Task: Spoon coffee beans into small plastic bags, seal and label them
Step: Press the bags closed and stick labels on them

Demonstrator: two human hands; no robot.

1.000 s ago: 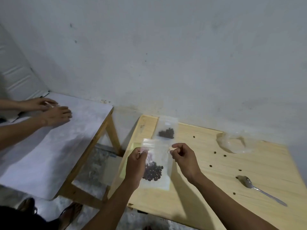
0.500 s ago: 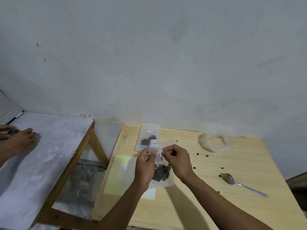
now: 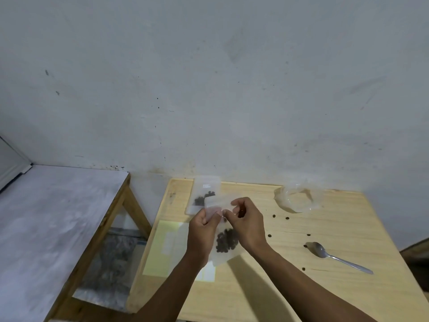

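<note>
Both hands, left hand [image 3: 204, 225] and right hand [image 3: 247, 223], pinch the held bag [image 3: 226, 244] of beans above the wooden table [image 3: 290, 287], seemingly sealing. 1 labelled bag [image 3: 205, 194] lies behind; label sheet [image 3: 160, 247], spoon [image 3: 336, 256] wait.

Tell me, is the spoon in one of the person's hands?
No. The spoon lies on the table, apart from both hands, which pinch the top of a bag of beans.
</note>
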